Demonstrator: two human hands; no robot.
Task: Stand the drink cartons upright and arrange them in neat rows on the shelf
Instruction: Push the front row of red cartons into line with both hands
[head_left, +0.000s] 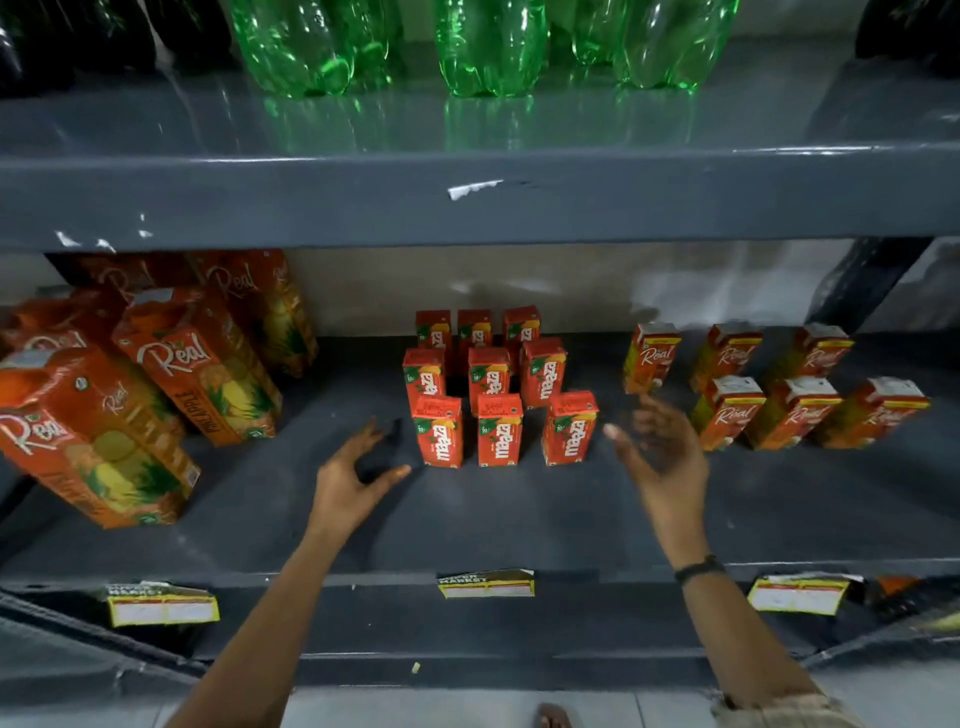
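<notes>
Both hands hang wide and empty over the shelf (519, 519): left hand (349, 480) at eight o'clock of the small cartons (498, 387), right hand (662, 457) at four o'clock. A careless sweep could topple the upright front row like dominoes.

One wide-angle camera sits on the person's head and looks forward and down into a grey shelf (519, 519) from close in front, near enough that both forearms enter from the bottom edge. The upper shelf board (467, 202) crosses the frame above (bowed by the lens), and a strip of floor (467, 709) shows at the bottom. No second view overlaps it.
</notes>
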